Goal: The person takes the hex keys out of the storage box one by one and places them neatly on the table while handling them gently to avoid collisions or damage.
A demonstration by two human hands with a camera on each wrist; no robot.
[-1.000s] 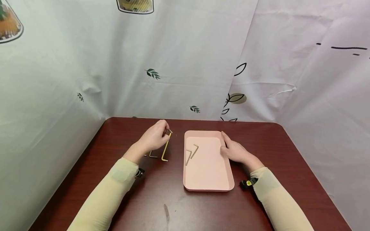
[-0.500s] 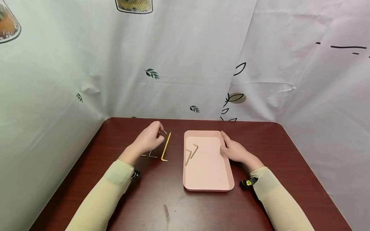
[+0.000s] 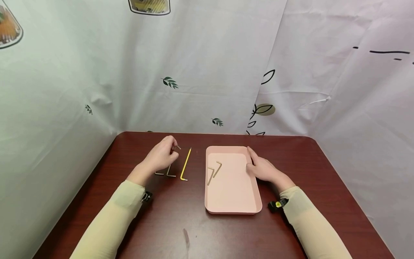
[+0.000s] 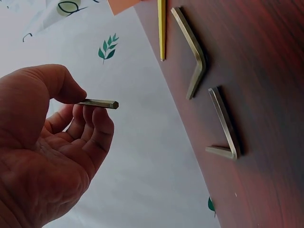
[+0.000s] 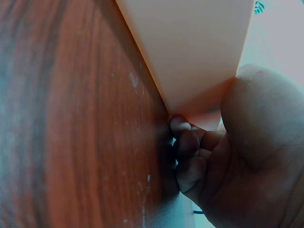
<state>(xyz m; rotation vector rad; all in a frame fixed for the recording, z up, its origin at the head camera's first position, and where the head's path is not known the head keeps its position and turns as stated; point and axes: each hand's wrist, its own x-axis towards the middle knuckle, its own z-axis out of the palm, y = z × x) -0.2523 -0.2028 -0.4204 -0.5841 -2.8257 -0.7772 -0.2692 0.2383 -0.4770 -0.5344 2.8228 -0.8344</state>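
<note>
My left hand [image 3: 159, 157] pinches a bronze hex key [image 4: 102, 103] between thumb and fingers, raised above the left part of the table. Only the key's hexagonal end pokes out; the rest is hidden by the hand. Below lie two bronze L-shaped hex keys [image 4: 197, 59], partly covered by the hand in the head view. To their right is a longer yellow hex key [image 3: 185, 164]. My right hand [image 3: 266, 169] grips the right wall of a pink tray [image 3: 233, 190], thumb over the rim and fingers outside. Two more bronze hex keys [image 3: 217, 169] lie inside the tray, towards its left wall.
The dark red-brown table [image 3: 174, 226] has rounded far corners. White printed curtains [image 3: 194, 100] enclose it at the back and both sides. Each wrist carries a small black camera, such as the right wrist camera [image 3: 277, 205].
With the hex key in its fingers, my left hand has shifted left, away from the yellow hex key. More of the bronze keys below now shows. My right hand and the tray stay put.
</note>
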